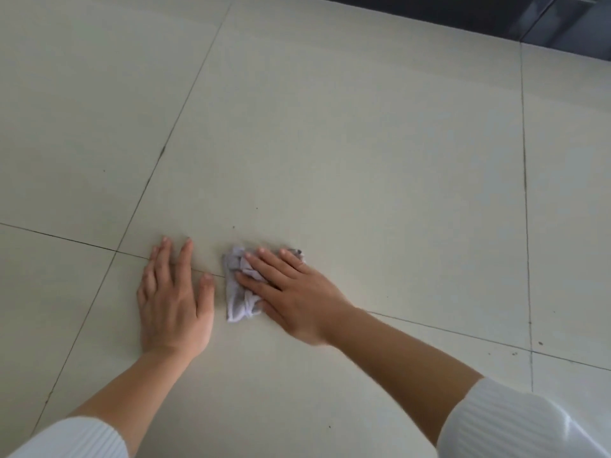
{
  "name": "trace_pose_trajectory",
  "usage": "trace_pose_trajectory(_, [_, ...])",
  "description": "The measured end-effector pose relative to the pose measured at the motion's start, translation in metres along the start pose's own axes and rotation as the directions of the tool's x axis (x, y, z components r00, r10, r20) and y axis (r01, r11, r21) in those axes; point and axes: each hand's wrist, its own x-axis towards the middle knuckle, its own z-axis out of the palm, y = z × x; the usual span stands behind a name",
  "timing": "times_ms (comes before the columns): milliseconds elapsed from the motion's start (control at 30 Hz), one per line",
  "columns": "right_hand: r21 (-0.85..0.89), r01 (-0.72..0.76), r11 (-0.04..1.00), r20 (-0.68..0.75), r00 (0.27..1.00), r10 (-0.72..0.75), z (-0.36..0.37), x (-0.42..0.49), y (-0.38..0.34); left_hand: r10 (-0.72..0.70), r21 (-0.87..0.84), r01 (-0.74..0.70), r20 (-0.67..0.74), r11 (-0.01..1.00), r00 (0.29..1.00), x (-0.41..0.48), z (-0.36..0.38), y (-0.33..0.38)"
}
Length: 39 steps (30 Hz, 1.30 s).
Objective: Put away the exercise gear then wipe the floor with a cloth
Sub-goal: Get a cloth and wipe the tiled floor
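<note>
- No txt, labels, brands, nos. or signs legible anywhere in view.
- cloth [236,300]: plain pale grey, no print or tag showing.
- floor [363,160]: plain pale tiles, only grout lines + small dark specks, no markings.
- sleeves [515,424]: plain white ribbed, no logo.
- dark strip [463,11] at top edge: blurry, can't tell if it carries any lettering.
</note>
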Motion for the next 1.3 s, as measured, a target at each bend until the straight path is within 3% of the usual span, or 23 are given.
trace_pose_trajectory(67, [-0.04, 0.027, 0.999, -0.009, 1.0, -0.027, -0.002, -0.01, 0.028, -0.002, 0.004, 0.002, 0.008, 1.0, 1.0, 0.0, -0.001, 0.001])
trace_pose_trajectory(167, [-0.121, -0.255, 0.959, -0.17, 0.957, 0.233, -0.015, -0.026, 0.083, -0.003, 0.015, 0.003, 0.026, 1.0, 1.0, 0.0, -0.001, 0.001])
trace_pose_trajectory(200, [-0.07, -0.414, 0.907, -0.218, 0.894, 0.391, -0.022, -0.031, 0.101, -0.003, 0.022, 0.002, 0.03, 1.0, 1.0, 0.0, -0.001, 0.001])
trace_pose_trajectory(267, [0.142, -0.721, 0.678, -0.194, 0.651, 0.733, -0.037, -0.036, 0.131, 0.0, 0.036, -0.001, 0.036, 0.999, 0.999, 0.0, -0.001, 0.001])
trace_pose_trajectory(333, [0.255, -0.838, 0.482, -0.146, 0.46, 0.876, -0.046, -0.027, 0.145, 0.002, 0.041, -0.004, 0.042, 0.999, 0.999, -0.001, -0.001, 0.001])
trace_pose_trajectory(400, [0.307, -0.848, 0.431, -0.139, 0.408, 0.902, -0.048, -0.004, 0.143, 0.0, 0.039, -0.002, 0.046, 0.999, 0.999, -0.001, -0.001, 0.001])
trace_pose_trajectory(467, [0.295, -0.808, 0.51, -0.161, 0.484, 0.86, -0.044, 0.026, 0.127, -0.007, 0.041, 0.005, 0.054, 0.999, 0.999, 0.0, -0.001, 0.001])
trace_pose_trajectory(533, [0.263, -0.706, 0.658, -0.207, 0.624, 0.753, -0.039, 0.057, 0.098, -0.006, 0.041, 0.004, 0.058, 0.999, 0.998, 0.0, -0.002, 0.0])
trace_pose_trajectory(633, [0.223, -0.44, 0.87, -0.182, 0.858, 0.48, -0.028, 0.088, 0.037, -0.007, 0.038, 0.005, 0.063, 0.999, 0.998, 0.0, -0.002, 0.0])
trace_pose_trajectory(700, [0.171, -0.269, 0.948, -0.133, 0.947, 0.293, -0.019, 0.088, 0.002, -0.012, 0.024, 0.01, 0.075, 1.0, 0.997, 0.001, -0.003, 0.0])
trace_pose_trajectory(867, [0.024, 0.021, 1.0, -0.107, 0.994, -0.018, -0.005, 0.054, 0.0, -0.001, 0.014, -0.001, 0.096, 1.0, 0.995, 0.001, -0.006, -0.001])
trace_pose_trajectory(933, [-0.031, 0.014, 0.999, -0.099, 0.995, -0.017, -0.009, 0.041, 0.02, -0.007, 0.001, 0.006, 0.101, 1.0, 0.995, 0.001, -0.006, -0.002])
trace_pose_trajectory(1000, [-0.018, -0.117, 0.993, -0.162, 0.98, 0.112, -0.015, 0.028, 0.048, -0.002, -0.007, 0.003, 0.106, 1.0, 0.994, 0.001, -0.006, -0.002])
trace_pose_trajectory(1067, [0.016, -0.317, 0.948, -0.243, 0.919, 0.311, -0.022, 0.012, 0.079, 0.002, -0.014, -0.001, 0.102, 1.0, 0.995, 0.001, -0.007, -0.001])
trace_pose_trajectory(1167, [0.09, -0.604, 0.791, -0.27, 0.75, 0.604, -0.037, -0.016, 0.121, -0.009, -0.069, 0.013, 0.052, 0.998, 0.999, 0.013, -0.011, 0.001])
trace_pose_trajectory(1300, [0.239, -0.865, 0.441, -0.163, 0.412, 0.896, -0.054, -0.05, 0.163, 0.094, -0.111, -0.091, 0.024, 0.99, 0.995, 0.065, -0.012, 0.018])
